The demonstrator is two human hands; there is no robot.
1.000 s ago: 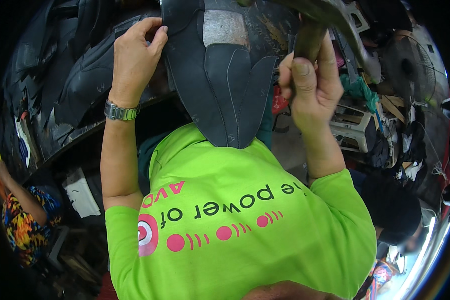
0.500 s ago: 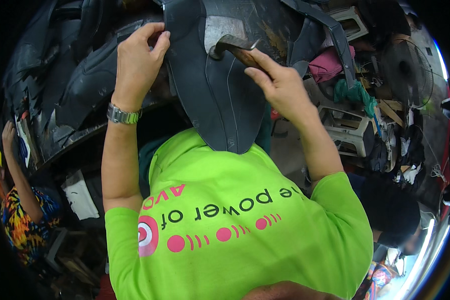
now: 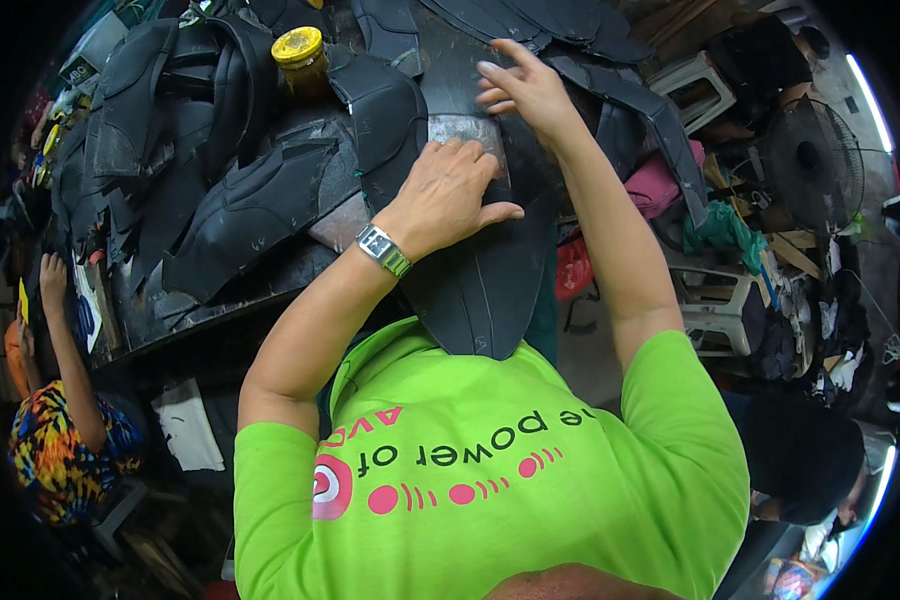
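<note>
A long black panel (image 3: 475,300) with stitched seams hangs over the bench's front edge, its rounded end against my green shirt. My left hand (image 3: 445,200), with a metal watch on the wrist, lies palm down on the panel, thumb stretched out to the right. Its fingertips reach the edge of a worn metal plate (image 3: 465,130) on the bench. Above and to the right, my right hand (image 3: 528,98) is raised with its fingers apart and nothing in it. The hammer seen earlier is not visible now.
Black stitched pieces (image 3: 255,205) are heaped on the bench's left. Among them stands a jar with a yellow lid (image 3: 298,48). A fan (image 3: 815,165), a pale plastic stool (image 3: 715,310) and green cloth (image 3: 722,230) are at right. Another person (image 3: 65,430) is at far left.
The hammer has left my right hand, which has moved farther over the bench and opened. My left hand came right and down from the panel's left edge onto its surface. The view has shifted.
</note>
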